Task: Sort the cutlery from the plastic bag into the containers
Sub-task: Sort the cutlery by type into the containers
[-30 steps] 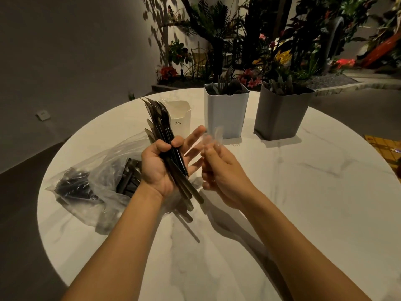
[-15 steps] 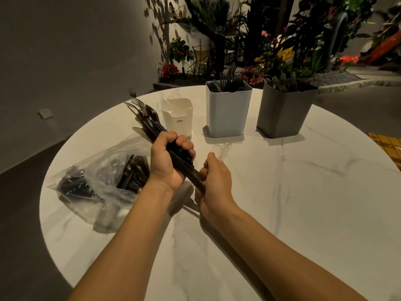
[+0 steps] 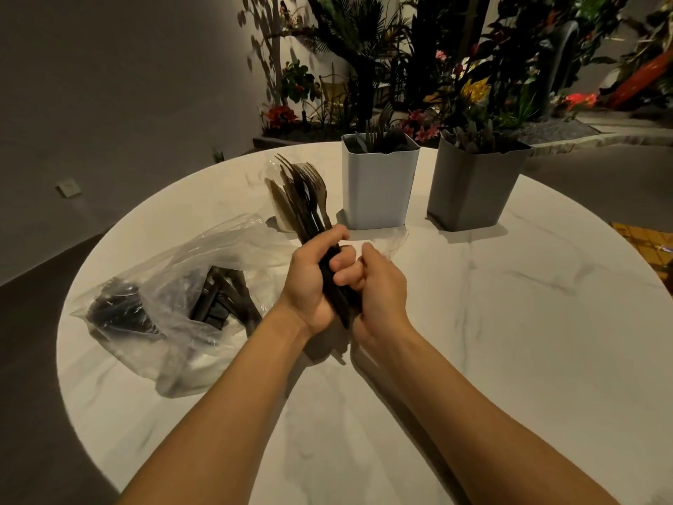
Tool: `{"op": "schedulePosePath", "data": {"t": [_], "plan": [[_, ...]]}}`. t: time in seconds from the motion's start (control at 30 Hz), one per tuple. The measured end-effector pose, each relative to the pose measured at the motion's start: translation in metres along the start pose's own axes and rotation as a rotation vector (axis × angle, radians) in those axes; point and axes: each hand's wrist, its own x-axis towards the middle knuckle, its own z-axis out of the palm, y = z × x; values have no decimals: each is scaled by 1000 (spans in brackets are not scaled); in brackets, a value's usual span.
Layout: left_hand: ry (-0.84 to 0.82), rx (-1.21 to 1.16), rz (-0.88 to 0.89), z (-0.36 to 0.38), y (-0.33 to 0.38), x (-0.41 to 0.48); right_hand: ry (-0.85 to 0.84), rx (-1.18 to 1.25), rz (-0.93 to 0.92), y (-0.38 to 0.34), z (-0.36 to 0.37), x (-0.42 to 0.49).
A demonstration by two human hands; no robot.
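Standing over a round marble-look table [image 3: 510, 340], the person holds a bundle of cutlery [image 3: 304, 198] upright between both hands, above the middle of the tabletop. The left hand [image 3: 309, 282] is wrapped right round the dark handles, fingers curled tight and thumb over the top. The fork heads and knife blades fan out above the fist, tilted slightly left and towards the far side. The right hand [image 3: 382, 289] is pressed against the same bundle from the right, lower down. Its fingers are curled in hard against the handles and appear to grip them, with the thumb raised. Something thin and clear shows just beyond that hand, but I cannot make out what it is.

To the left, the plastic bag [image 3: 174, 286] lies crumpled on the table with its mouth towards the hands and more dark pieces inside. On the far side a white container [image 3: 378, 187] stands with fork tips poking above its rim. A grey container [image 3: 473, 187] stands just to its right, also holding cutlery. Plants [image 3: 364, 67] and flowers fill the dim background beyond the table's far edge
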Motion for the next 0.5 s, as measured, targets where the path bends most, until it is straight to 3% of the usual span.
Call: {"op": "schedulePosePath", "data": {"t": [0.23,0.5], "plan": [[-171,57,-104,-14,-3,-2,-257,-103,-145,-25,-19,4],[-325,47,-259,-28,0,0,-360,-310,-206,-33,-30,13]]}}
